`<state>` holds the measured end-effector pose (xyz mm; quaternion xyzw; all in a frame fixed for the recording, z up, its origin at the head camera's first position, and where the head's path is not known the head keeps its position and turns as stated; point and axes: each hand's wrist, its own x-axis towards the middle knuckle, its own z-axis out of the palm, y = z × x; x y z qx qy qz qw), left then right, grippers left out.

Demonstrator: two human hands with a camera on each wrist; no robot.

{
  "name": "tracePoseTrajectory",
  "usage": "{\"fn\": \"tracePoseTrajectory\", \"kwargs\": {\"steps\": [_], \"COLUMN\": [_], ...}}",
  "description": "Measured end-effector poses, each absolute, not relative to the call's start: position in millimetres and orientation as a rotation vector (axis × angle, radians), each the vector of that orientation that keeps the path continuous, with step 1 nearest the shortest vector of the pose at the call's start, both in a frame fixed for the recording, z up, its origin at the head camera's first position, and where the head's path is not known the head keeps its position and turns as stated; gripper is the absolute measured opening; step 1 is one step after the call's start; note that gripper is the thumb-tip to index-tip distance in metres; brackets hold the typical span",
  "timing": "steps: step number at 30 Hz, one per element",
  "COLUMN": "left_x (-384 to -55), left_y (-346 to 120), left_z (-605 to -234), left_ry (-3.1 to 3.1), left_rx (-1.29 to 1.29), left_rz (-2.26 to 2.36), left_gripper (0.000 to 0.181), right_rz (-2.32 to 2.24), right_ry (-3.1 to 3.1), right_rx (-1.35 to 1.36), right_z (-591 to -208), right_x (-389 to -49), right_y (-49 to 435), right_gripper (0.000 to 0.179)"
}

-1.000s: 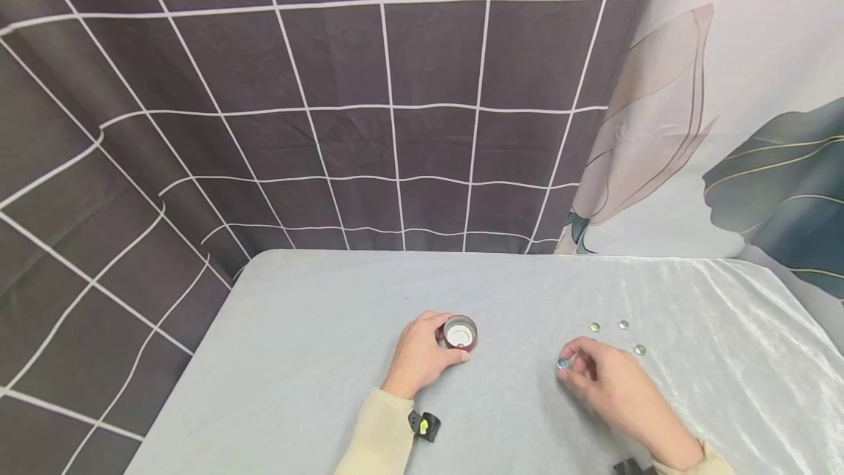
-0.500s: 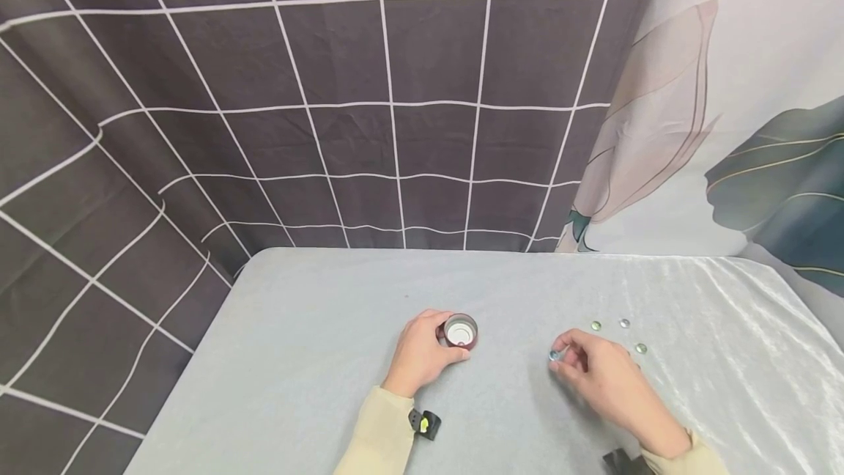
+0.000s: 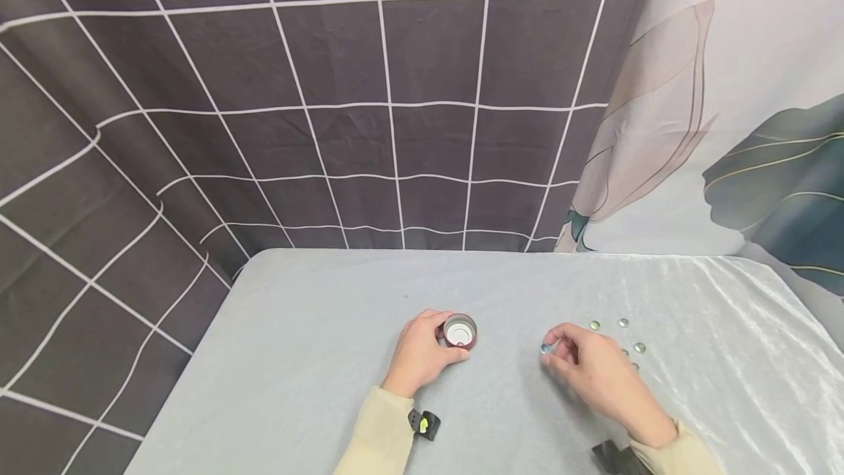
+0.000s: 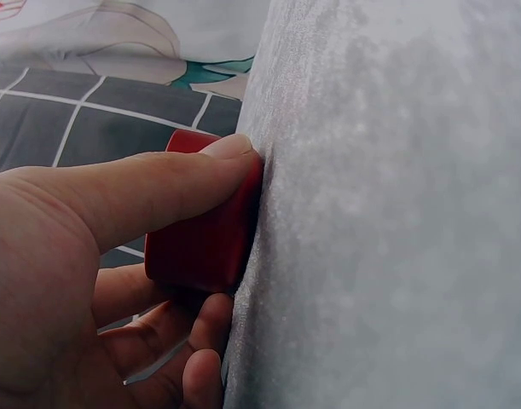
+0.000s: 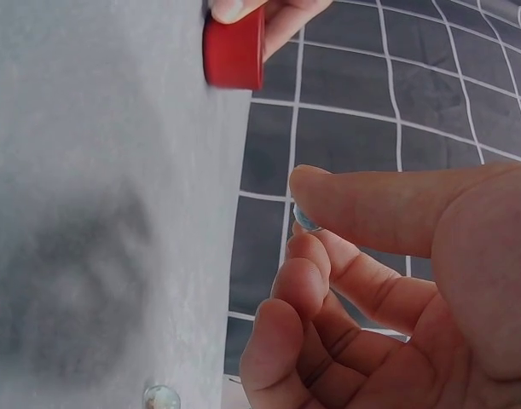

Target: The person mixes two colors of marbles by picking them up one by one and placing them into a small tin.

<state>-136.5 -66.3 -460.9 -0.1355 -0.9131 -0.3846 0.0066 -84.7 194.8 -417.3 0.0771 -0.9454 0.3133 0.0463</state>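
A small, round, dark red tin (image 4: 200, 247) stands on the tablecloth with its silvery open top facing up. My left hand (image 3: 418, 354) grips it from the left side, thumb in front and fingers behind. To the right, my right hand (image 3: 596, 372) pinches a bluish clear glass bead (image 3: 545, 349) between thumb and fingertip. In the right wrist view the bead (image 5: 305, 220) is held off the cloth, apart from the tin, and mostly covered by the thumb. The inside of the tin shows a pale bottom with a small reddish spot.
Several glass beads lie loose beyond and beside my right hand, among them a green bead (image 3: 596, 325), a clear bead (image 3: 623, 322) and another greenish bead (image 3: 639, 347). A pale velvety cloth (image 3: 316, 358) covers the table. Dark grid curtains (image 3: 428, 145) hang behind.
My right hand has moved left and slightly away from me with the bead, toward the tin, uncovering beads behind it. The left hand and tin have stayed in place.
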Motion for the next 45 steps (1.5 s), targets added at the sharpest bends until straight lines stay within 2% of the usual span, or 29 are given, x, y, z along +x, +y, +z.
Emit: {"fn": "tracePoseTrajectory", "kwargs": {"steps": [45], "left_x": [-137], "left_y": [-66], "left_z": [-463], "left_ry": [-2.870], "left_rx": [-0.394], "left_rz": [-1.212], "left_gripper": [0.053], "right_rz": [1.055], "right_ry": [-2.857], "right_rx": [0.246], "right_z": [-414], "right_x": [-104], "right_y": [168], "right_gripper": [0.014]}}
